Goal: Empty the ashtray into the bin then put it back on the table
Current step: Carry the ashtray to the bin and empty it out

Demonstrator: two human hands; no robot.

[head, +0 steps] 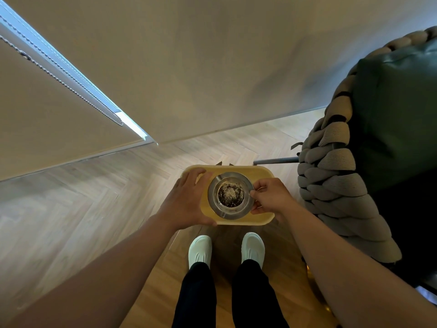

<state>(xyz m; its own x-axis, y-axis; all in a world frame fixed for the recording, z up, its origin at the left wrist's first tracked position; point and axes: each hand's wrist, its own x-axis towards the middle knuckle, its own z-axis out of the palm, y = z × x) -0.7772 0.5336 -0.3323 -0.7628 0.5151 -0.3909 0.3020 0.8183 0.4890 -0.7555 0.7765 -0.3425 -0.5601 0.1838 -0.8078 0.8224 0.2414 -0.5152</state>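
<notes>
A round metal ashtray (pixel 226 215) holds grey ash and dark residue in its bowl. It is level over a yellow oblong top (pixel 261 177) in front of my feet; whether that top is the bin's lid or a small table, I cannot tell. My right hand (pixel 270 197) pinches the ashtray's right rim. My left hand (pixel 186 200) wraps around the left end of the yellow top, fingers over its far edge and thumb at the near edge. Whether the ashtray rests on the top or hangs just above it is unclear.
A chair of thick braided rope (pixel 335 185) with a dark green cushion (pixel 397 110) stands close on the right, its metal leg (pixel 276 160) reaching toward the yellow top. My white shoes (pixel 200 250) stand on herringbone wood floor. A wall and a blind with a bead chain (pixel 71 79) lie ahead and left.
</notes>
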